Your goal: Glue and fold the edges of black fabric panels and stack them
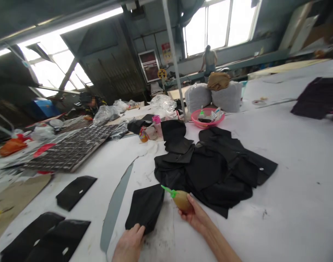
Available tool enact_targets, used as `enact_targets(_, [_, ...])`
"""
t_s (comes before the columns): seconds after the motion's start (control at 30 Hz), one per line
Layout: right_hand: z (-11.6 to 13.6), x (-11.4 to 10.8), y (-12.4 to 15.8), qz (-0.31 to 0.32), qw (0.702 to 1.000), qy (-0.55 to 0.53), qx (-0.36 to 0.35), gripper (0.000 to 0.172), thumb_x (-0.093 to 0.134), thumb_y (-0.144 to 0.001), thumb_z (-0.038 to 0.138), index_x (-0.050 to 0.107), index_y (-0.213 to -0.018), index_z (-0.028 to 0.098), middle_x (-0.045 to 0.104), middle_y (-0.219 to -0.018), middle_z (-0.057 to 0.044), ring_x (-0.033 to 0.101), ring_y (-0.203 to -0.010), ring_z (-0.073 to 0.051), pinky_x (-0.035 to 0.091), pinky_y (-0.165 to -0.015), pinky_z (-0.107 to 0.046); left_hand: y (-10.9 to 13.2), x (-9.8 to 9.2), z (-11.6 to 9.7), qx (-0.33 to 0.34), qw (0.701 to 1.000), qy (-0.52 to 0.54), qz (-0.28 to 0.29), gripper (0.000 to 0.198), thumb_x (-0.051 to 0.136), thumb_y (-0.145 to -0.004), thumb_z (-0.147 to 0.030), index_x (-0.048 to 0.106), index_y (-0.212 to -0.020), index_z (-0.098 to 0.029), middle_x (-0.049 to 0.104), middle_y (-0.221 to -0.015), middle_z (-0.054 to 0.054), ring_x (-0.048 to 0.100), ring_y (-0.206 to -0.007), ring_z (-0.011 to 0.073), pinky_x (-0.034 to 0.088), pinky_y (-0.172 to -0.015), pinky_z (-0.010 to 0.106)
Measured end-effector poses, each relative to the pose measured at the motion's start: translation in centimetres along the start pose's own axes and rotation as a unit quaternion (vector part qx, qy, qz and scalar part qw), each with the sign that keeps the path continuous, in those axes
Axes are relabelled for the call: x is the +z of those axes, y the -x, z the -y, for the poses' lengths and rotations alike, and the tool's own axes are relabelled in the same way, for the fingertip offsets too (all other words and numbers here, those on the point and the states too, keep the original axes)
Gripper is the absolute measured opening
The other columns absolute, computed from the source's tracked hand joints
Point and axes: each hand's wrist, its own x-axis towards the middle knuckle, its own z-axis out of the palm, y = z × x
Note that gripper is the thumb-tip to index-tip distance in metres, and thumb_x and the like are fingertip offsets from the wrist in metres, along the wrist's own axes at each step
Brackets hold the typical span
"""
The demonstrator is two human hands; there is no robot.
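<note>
My right hand (193, 215) is wrapped around a squeeze bottle (182, 201) of tan liquid. Its green nozzle points up and left, above the corner of a black fabric piece (145, 203). The near edge of that piece is gripped by my left hand (130, 241), fingers curled over it and thumb hidden. Just beyond the bottle lies a loose heap of black fabric pieces (210, 167). To the left, more black pieces (76, 191) with small white tags lie flat on the white table (292, 196).
A pink basket (196, 122) with small items stands behind the heap, beside a metal pole (173, 54). A dark gridded panel (76, 147) lies at left. Dark folded fabric (315, 97) sits at far right. Two people are in the background, one by the window (209, 60).
</note>
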Motion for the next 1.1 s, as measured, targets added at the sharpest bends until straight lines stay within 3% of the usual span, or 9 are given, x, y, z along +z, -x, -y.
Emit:
enact_targets(0.13, [0.4,0.5,0.4,-0.012,1.000,0.012,0.001,0.037,0.082,-0.074,0.041,0.069,-0.096,0.015,0.074,-0.085,-0.008,0.066,-0.060,-0.016,0.054,-0.055,-0.023,6.6,-2.1,-5.5,0.027,0.991,0.093,0.089,0.014,0.066,-0.082,-0.019,0.069,-0.095,-0.025,0.068,-0.094,0.003,0.064,-0.082,0.0204,0.050,-0.075,0.029])
enact_targets(0.23, [0.6,0.6,0.2,-0.006,1.000,0.022,0.009,0.033,0.080,-0.076,0.038,0.069,-0.097,0.016,0.074,-0.085,-0.009,0.067,-0.063,-0.018,0.055,-0.054,-0.025,8.0,-4.1,-8.4,0.043,0.981,0.168,0.086,0.041,0.075,-0.077,-0.031,0.064,-0.116,-0.025,0.066,-0.111,0.007,0.062,-0.102,0.0258,0.053,-0.088,0.036])
enact_targets(0.43, [0.8,0.9,0.2,-0.016,0.999,0.038,0.011,0.032,0.081,-0.074,0.036,0.069,-0.097,0.019,0.074,-0.086,-0.007,0.067,-0.063,-0.019,0.057,-0.054,-0.027,7.9,-6.7,-7.1,0.034,0.979,0.189,0.068,0.053,0.053,-0.082,-0.004,0.057,-0.128,-0.028,0.057,-0.132,0.004,0.043,-0.133,0.0233,0.034,-0.115,0.047])
enact_targets(0.5, [0.9,1.1,0.4,-0.005,0.999,0.042,0.005,0.035,0.082,-0.073,0.038,0.068,-0.099,0.018,0.073,-0.086,-0.008,0.067,-0.063,-0.019,0.056,-0.052,-0.026,7.5,-6.5,-6.4,0.031,0.983,0.164,0.072,0.055,0.051,-0.079,0.001,0.057,-0.127,-0.026,0.056,-0.132,0.005,0.042,-0.133,0.0241,0.037,-0.112,0.046])
enact_targets(0.63, [0.9,1.4,0.5,-0.010,0.999,0.045,0.005,0.035,0.080,-0.075,0.037,0.067,-0.100,0.018,0.072,-0.085,-0.008,0.066,-0.062,-0.019,0.053,-0.050,-0.025,6.4,-5.7,-5.5,0.023,0.989,0.113,0.098,0.024,0.049,-0.085,-0.002,0.064,-0.094,-0.018,0.063,-0.099,0.005,0.058,-0.101,0.0220,0.050,-0.088,0.037])
enact_targets(0.73, [0.9,1.3,0.4,-0.019,0.999,0.039,0.000,0.036,0.080,-0.074,0.038,0.067,-0.102,0.018,0.072,-0.087,-0.009,0.065,-0.062,-0.019,0.052,-0.049,-0.025,5.0,-7.1,-3.7,0.035,0.988,0.131,0.074,0.017,0.047,-0.090,-0.008,0.060,-0.088,-0.018,0.061,-0.086,0.003,0.057,-0.086,0.0187,0.048,-0.081,0.033])
enact_targets(0.83, [0.9,1.2,0.3,-0.029,0.999,0.027,-0.010,0.037,0.082,-0.072,0.038,0.068,-0.100,0.019,0.072,-0.088,-0.008,0.065,-0.063,-0.019,0.053,-0.050,-0.026,2.2,-10.1,-0.6,-0.012,0.984,0.177,-0.018,0.016,0.044,-0.095,-0.014,0.059,-0.096,-0.020,0.061,-0.089,0.002,0.058,-0.087,0.0164,0.047,-0.079,0.028])
enact_targets(0.93, [1.0,1.1,0.1,-0.032,0.999,0.013,-0.017,0.040,0.084,-0.069,0.041,0.069,-0.100,0.019,0.072,-0.089,-0.007,0.065,-0.064,-0.019,0.054,-0.050,-0.026,-2.4,-12.7,2.5,-0.081,0.983,0.129,-0.102,0.014,0.045,-0.097,-0.021,0.058,-0.095,-0.020,0.059,-0.089,0.002,0.057,-0.085,0.0171,0.046,-0.078,0.029])
enact_targets(1.1, [1.1,0.8,-0.3,-0.027,0.999,0.018,-0.018,0.038,0.082,-0.071,0.044,0.069,-0.096,0.019,0.072,-0.086,-0.007,0.064,-0.063,-0.018,0.053,-0.050,-0.025,-11.3,-12.2,5.1,-0.158,0.971,0.027,-0.178,0.013,0.050,-0.093,-0.019,0.063,-0.095,-0.019,0.058,-0.099,0.009,0.053,-0.099,0.0228,0.044,-0.087,0.035])
